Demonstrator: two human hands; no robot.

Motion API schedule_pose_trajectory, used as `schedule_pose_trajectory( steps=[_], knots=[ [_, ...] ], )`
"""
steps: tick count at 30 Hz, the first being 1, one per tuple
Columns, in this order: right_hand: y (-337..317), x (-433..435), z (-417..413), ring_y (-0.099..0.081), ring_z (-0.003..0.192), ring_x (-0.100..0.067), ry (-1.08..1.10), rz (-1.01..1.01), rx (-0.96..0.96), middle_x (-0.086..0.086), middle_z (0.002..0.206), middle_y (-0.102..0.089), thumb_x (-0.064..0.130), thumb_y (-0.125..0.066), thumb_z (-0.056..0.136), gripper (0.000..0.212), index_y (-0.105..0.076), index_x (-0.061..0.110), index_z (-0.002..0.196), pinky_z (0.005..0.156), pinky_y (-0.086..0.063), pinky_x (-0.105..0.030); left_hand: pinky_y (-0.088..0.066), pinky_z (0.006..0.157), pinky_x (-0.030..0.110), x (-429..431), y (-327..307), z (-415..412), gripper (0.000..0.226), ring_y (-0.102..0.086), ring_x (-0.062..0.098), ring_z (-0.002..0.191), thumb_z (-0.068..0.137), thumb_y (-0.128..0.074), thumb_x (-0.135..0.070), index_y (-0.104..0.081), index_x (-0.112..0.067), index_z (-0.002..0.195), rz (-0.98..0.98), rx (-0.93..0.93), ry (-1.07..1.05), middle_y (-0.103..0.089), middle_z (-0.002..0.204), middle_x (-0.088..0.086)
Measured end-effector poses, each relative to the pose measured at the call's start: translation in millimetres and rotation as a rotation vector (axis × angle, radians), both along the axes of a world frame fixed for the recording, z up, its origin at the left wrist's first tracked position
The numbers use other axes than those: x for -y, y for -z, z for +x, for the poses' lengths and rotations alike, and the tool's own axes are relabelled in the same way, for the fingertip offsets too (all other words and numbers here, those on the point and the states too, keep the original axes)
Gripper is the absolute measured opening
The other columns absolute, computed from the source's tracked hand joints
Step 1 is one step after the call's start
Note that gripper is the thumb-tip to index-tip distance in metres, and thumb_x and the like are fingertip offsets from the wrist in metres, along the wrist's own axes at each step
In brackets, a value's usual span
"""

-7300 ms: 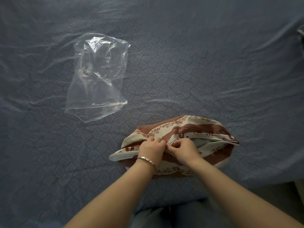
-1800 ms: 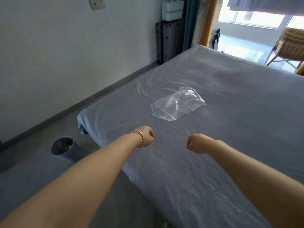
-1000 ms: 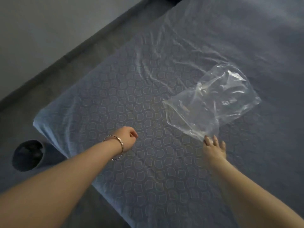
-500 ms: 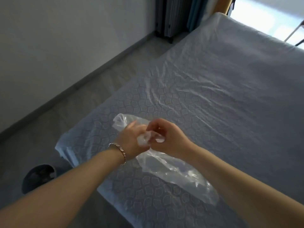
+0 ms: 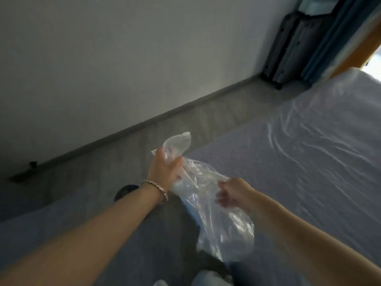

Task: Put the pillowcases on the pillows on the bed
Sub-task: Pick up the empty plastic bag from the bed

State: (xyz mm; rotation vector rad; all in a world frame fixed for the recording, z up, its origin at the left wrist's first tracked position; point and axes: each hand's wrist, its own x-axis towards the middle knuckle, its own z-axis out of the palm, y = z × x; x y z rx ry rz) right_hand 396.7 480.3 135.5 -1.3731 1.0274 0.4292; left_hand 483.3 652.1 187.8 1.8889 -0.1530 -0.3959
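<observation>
Left hand (image 5: pixel 165 170): it grips the upper part of the bag (image 5: pixel 218 223). The thumb and fingers are closed round the crumpled neck, and a short end of film stands up above them. A bracelet (image 5: pixel 156 187) is on the wrist.
Right hand (image 5: pixel 233 193): it is lower and to the right, at the side of the bag. The fingers are bent and blurred, so I cannot tell whether they pinch the film or only touch it.
Bag: clear plastic that looks empty. It hangs from the left hand, partly over the edge of the bed (image 5: pixel 309 162) and partly over the floor (image 5: pixel 206 112). Its lower part is loose.
Bed: it is on the right, covered by a wrinkled grey-blue sheet (image 5: pixel 329 193). Only one side of it is in view.
Pillows and pillowcases: none is in view, so where they lie I cannot tell.
Done so far: it cannot be confirmed from here, because no dressed pillow shows.
Step in hand: probably a side job, clearing away the plastic wrapping and not fitting a case.
Left to do: in my judgement, put the bag away, then check that each pillow has its case and lies on the bed.
Progress: uncertain. It is either an early pause or near the end.
</observation>
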Motion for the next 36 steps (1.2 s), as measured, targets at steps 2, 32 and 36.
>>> schedule_pose_trajectory(
  steps=[2,32,36],
  knots=[
    [10,-54,40,-0.054,0.059,-0.025,0.246,0.137,0.110,-0.013,0.068,-0.047,-0.008,-0.042,0.091,0.024,-0.046,0.003,0.070,0.049,-0.052,-0.027,-0.054,0.075,0.029,-54,11,10,0.054,-0.063,0.025,0.090,0.074,-0.060,-0.042,-0.057,-0.005,0.113,0.097,0.054,-0.055,-0.064,0.106,0.014],
    [504,-340,320,-0.061,0.096,-0.028,-1.010,-0.334,0.028,-0.012,0.099,-0.065,0.003,-0.045,0.091,0.030,-0.063,0.011,0.113,0.062,-0.033,-0.018,-0.040,0.076,0.027,-315,513,208,0.048,-0.048,0.021,0.086,0.088,-0.055,-0.034,-0.040,-0.035,0.133,0.624,-0.744,-0.167,-0.039,0.131,0.009],
    [597,-353,323,-0.055,0.101,-0.024,-0.953,-0.457,0.120,-0.007,0.106,-0.057,0.013,-0.047,0.092,0.023,-0.064,0.010,0.107,0.077,-0.035,-0.018,-0.042,0.081,0.025,-303,604,212,0.054,-0.052,0.020,0.098,0.084,-0.058,-0.040,-0.042,-0.028,0.134,0.566,-0.764,-0.145,-0.047,0.131,0.007]
  ],
)
